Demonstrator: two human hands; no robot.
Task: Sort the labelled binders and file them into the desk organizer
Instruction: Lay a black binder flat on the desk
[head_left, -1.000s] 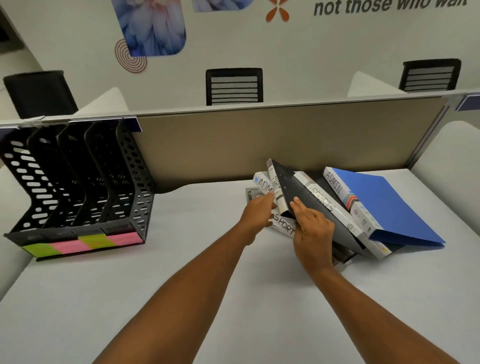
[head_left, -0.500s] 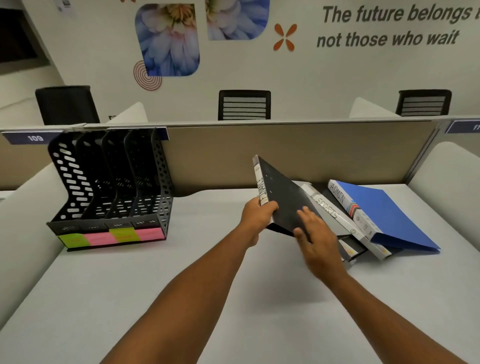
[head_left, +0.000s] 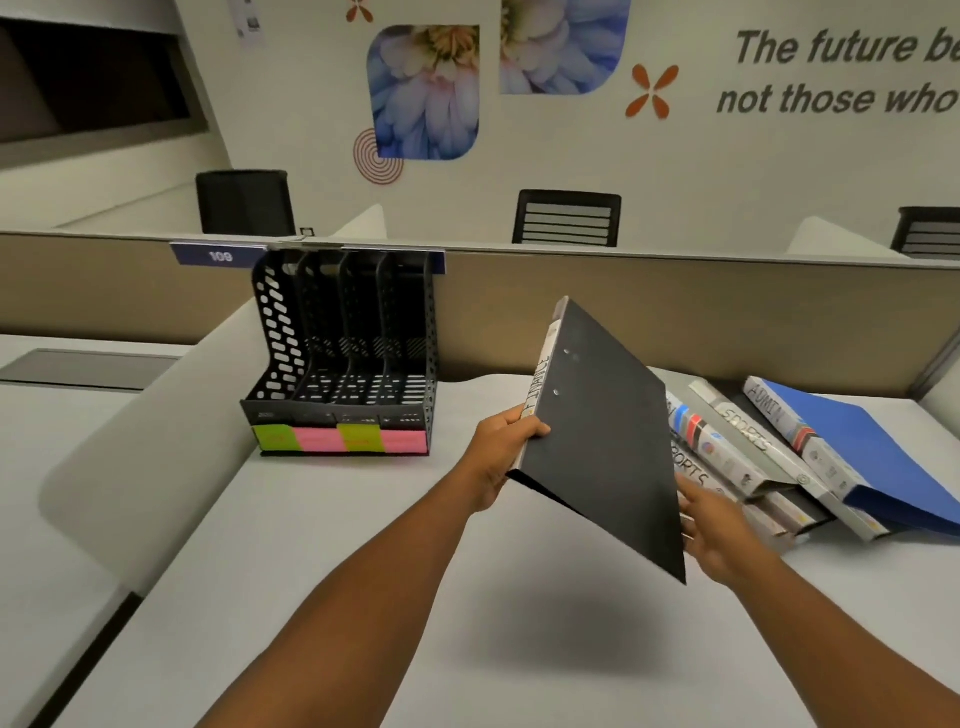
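A black binder with a white labelled spine hangs tilted above the desk. My left hand grips its spine near the lower corner. My right hand supports the binder from behind at its right edge, partly hidden by the cover. The black perforated desk organizer stands to the left, its slots empty, with green and pink sticky labels along its front. To the right lie several binders leaning on each other: two with SPORTS spines and a blue ADMIN binder.
A beige partition runs along the back of the white desk. A rounded white divider borders the desk on the left. Office chairs stand behind the partition.
The black binder has been lifted out of the pile and carried up and left, away from the other binders. My view has shifted left, bringing the organizer closer to centre.
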